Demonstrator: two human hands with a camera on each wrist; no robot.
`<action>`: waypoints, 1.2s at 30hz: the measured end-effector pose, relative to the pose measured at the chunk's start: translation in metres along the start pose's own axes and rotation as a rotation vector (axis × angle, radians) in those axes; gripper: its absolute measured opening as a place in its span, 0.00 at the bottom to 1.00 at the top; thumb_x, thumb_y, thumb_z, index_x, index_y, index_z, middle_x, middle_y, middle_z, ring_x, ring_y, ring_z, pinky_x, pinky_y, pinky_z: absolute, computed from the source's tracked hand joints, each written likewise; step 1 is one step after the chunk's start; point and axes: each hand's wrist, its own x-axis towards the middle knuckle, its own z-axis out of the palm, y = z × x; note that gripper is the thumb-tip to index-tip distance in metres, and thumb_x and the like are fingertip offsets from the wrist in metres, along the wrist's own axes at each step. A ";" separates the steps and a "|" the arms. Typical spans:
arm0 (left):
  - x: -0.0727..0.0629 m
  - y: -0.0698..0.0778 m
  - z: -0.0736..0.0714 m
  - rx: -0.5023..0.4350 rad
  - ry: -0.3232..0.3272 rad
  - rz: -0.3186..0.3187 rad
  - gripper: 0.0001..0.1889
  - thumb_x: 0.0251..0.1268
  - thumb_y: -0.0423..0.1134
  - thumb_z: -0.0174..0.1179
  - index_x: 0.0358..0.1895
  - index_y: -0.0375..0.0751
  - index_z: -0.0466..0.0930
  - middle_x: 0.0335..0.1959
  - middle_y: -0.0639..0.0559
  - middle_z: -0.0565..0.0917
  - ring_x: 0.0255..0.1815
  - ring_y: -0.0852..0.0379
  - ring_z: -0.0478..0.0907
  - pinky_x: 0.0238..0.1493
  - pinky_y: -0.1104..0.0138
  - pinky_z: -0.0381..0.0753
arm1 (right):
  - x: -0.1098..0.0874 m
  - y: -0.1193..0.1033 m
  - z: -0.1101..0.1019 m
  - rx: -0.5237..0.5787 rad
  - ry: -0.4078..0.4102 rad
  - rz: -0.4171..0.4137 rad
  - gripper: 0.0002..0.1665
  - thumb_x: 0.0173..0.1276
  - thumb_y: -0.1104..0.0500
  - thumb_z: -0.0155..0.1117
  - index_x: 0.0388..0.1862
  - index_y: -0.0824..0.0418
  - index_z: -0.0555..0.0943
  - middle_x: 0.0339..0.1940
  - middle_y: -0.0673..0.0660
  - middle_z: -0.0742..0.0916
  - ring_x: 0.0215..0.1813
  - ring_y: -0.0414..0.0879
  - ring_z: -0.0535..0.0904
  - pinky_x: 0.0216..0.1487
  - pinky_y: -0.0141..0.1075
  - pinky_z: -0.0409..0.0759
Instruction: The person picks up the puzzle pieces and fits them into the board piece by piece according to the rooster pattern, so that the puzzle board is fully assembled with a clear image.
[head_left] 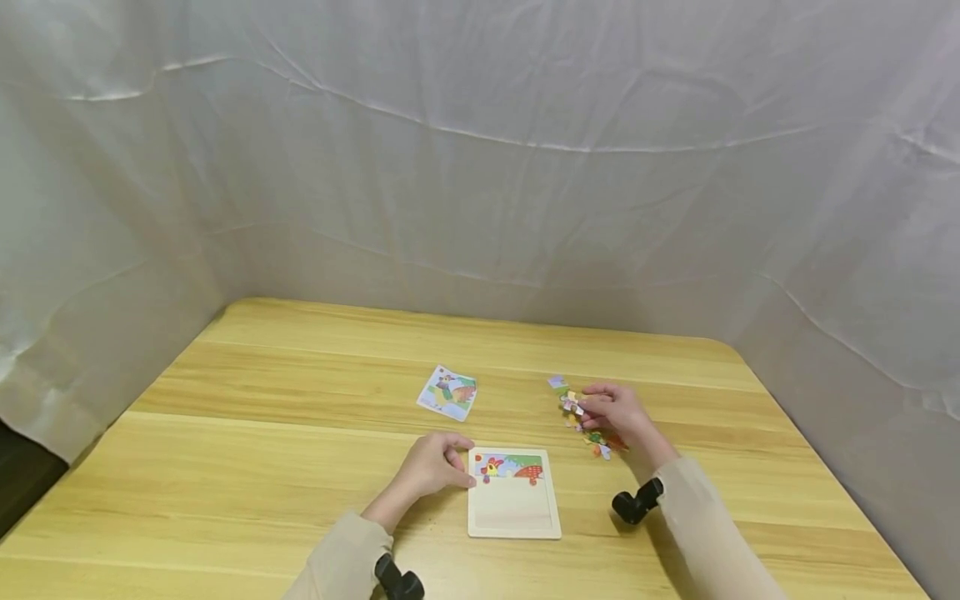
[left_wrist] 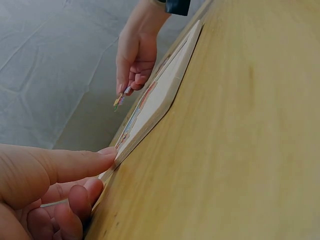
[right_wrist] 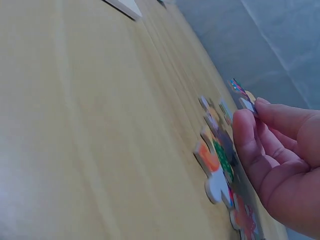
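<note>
A wooden puzzle board [head_left: 513,506] lies flat at the near middle of the table. Its top rows are filled with a picture of a red and yellow bird; below them the bare wood shows. My left hand [head_left: 431,467] grips the board's left edge, with fingertips right at the rim in the left wrist view. Farther right, my right hand [head_left: 615,410] pinches a colourful jigsaw piece [right_wrist: 248,104] between thumb and finger. Loose jigsaw pieces [right_wrist: 216,186] lie in a pile beneath and beside this hand, partly covered by it in the head view.
Behind the board lies a small printed picture card [head_left: 448,393] showing a similar bird scene. Grey-white curtain [head_left: 480,208] hangs around the back and sides of the wooden table [head_left: 247,467]. A black wrist camera [head_left: 636,502] is strapped to each sleeve.
</note>
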 end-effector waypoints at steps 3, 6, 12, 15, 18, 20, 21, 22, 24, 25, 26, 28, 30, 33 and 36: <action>0.000 0.000 0.000 -0.002 0.001 0.002 0.23 0.38 0.29 0.70 0.44 0.30 0.77 0.17 0.54 0.74 0.18 0.61 0.67 0.19 0.69 0.67 | -0.005 -0.001 0.004 -0.006 -0.058 -0.009 0.25 0.64 0.72 0.51 0.59 0.79 0.60 0.24 0.58 0.81 0.22 0.42 0.78 0.27 0.32 0.78; -0.001 0.001 0.000 -0.001 0.001 0.003 0.23 0.38 0.29 0.70 0.44 0.29 0.77 0.17 0.54 0.74 0.17 0.61 0.67 0.19 0.69 0.66 | -0.009 -0.002 0.009 -0.006 -0.117 0.000 0.28 0.64 0.73 0.50 0.62 0.77 0.58 0.26 0.59 0.80 0.23 0.42 0.78 0.29 0.32 0.78; 0.000 0.002 -0.001 -0.009 -0.002 0.009 0.23 0.39 0.29 0.70 0.45 0.29 0.77 0.17 0.53 0.73 0.17 0.61 0.67 0.18 0.70 0.66 | -0.017 -0.005 0.018 -0.060 -0.220 -0.015 0.30 0.64 0.73 0.47 0.64 0.75 0.55 0.27 0.58 0.79 0.27 0.42 0.78 0.33 0.34 0.78; 0.000 0.001 -0.001 -0.009 -0.002 0.005 0.23 0.39 0.29 0.70 0.45 0.29 0.77 0.17 0.53 0.73 0.17 0.61 0.66 0.18 0.70 0.66 | -0.022 -0.007 0.024 -0.082 -0.237 -0.024 0.28 0.64 0.73 0.46 0.64 0.76 0.56 0.28 0.58 0.78 0.28 0.42 0.77 0.34 0.34 0.79; 0.000 0.001 0.000 -0.009 -0.001 0.006 0.23 0.39 0.29 0.70 0.45 0.29 0.77 0.17 0.53 0.73 0.17 0.61 0.66 0.18 0.70 0.66 | -0.027 -0.010 0.030 -0.088 -0.238 -0.043 0.26 0.63 0.74 0.47 0.61 0.78 0.59 0.28 0.57 0.77 0.28 0.42 0.77 0.33 0.34 0.79; 0.000 0.001 -0.001 -0.010 -0.002 0.007 0.23 0.39 0.29 0.70 0.45 0.29 0.77 0.17 0.53 0.73 0.17 0.61 0.66 0.18 0.70 0.66 | -0.030 -0.011 0.034 -0.085 -0.247 -0.056 0.25 0.62 0.74 0.49 0.59 0.80 0.60 0.27 0.56 0.76 0.27 0.43 0.78 0.32 0.35 0.79; 0.000 0.001 -0.001 -0.011 -0.003 0.008 0.23 0.39 0.29 0.70 0.45 0.29 0.77 0.17 0.54 0.73 0.17 0.61 0.66 0.18 0.70 0.66 | -0.032 -0.011 0.035 -0.084 -0.256 -0.063 0.25 0.62 0.74 0.50 0.57 0.81 0.60 0.27 0.56 0.76 0.27 0.43 0.78 0.31 0.35 0.79; 0.000 0.000 -0.001 -0.012 -0.004 0.008 0.23 0.39 0.29 0.70 0.45 0.29 0.77 0.17 0.54 0.73 0.17 0.61 0.66 0.18 0.70 0.66 | -0.033 -0.011 0.037 -0.083 -0.266 -0.065 0.24 0.61 0.74 0.50 0.56 0.82 0.61 0.27 0.56 0.76 0.27 0.44 0.78 0.31 0.35 0.79; 0.001 -0.001 -0.001 -0.010 -0.005 0.009 0.23 0.39 0.29 0.69 0.45 0.29 0.77 0.17 0.54 0.73 0.17 0.61 0.66 0.17 0.70 0.65 | -0.037 -0.011 0.041 -0.086 -0.282 -0.064 0.23 0.60 0.74 0.52 0.54 0.82 0.62 0.26 0.56 0.77 0.27 0.44 0.78 0.30 0.35 0.79; 0.001 -0.001 -0.001 -0.010 -0.006 0.008 0.23 0.39 0.29 0.69 0.45 0.29 0.77 0.17 0.54 0.73 0.17 0.61 0.66 0.17 0.71 0.65 | -0.038 -0.011 0.042 -0.088 -0.290 -0.063 0.23 0.60 0.73 0.52 0.53 0.82 0.62 0.26 0.56 0.77 0.26 0.44 0.78 0.30 0.35 0.79; 0.001 -0.002 -0.001 -0.008 -0.005 0.010 0.23 0.39 0.29 0.69 0.45 0.29 0.77 0.17 0.54 0.73 0.17 0.61 0.66 0.17 0.71 0.65 | -0.040 -0.011 0.044 -0.089 -0.294 -0.062 0.22 0.60 0.73 0.52 0.52 0.82 0.63 0.26 0.56 0.77 0.26 0.44 0.78 0.30 0.35 0.79; 0.002 -0.002 -0.001 -0.004 -0.006 0.010 0.23 0.39 0.29 0.69 0.45 0.29 0.77 0.17 0.54 0.73 0.17 0.61 0.66 0.17 0.71 0.65 | -0.043 -0.012 0.047 -0.087 -0.294 -0.061 0.21 0.59 0.73 0.53 0.50 0.81 0.63 0.26 0.57 0.77 0.25 0.44 0.78 0.29 0.35 0.79; 0.002 -0.002 0.000 -0.004 -0.006 0.010 0.23 0.39 0.29 0.69 0.45 0.29 0.77 0.17 0.54 0.73 0.17 0.61 0.66 0.17 0.71 0.65 | -0.046 -0.012 0.051 -0.079 -0.285 -0.061 0.17 0.59 0.72 0.54 0.46 0.80 0.65 0.26 0.58 0.77 0.25 0.44 0.79 0.29 0.35 0.79; 0.002 -0.002 0.000 -0.008 -0.006 0.011 0.23 0.39 0.29 0.69 0.45 0.29 0.77 0.17 0.54 0.73 0.17 0.61 0.67 0.17 0.70 0.66 | -0.051 -0.014 0.056 -0.089 -0.283 -0.069 0.12 0.60 0.72 0.55 0.40 0.77 0.66 0.28 0.59 0.79 0.26 0.45 0.79 0.29 0.36 0.79; 0.001 -0.002 0.000 -0.011 -0.007 0.009 0.23 0.39 0.29 0.69 0.45 0.29 0.77 0.17 0.54 0.73 0.17 0.61 0.67 0.18 0.70 0.66 | -0.057 -0.016 0.060 -0.122 -0.312 -0.083 0.15 0.60 0.71 0.55 0.43 0.79 0.66 0.28 0.58 0.78 0.26 0.45 0.77 0.28 0.35 0.79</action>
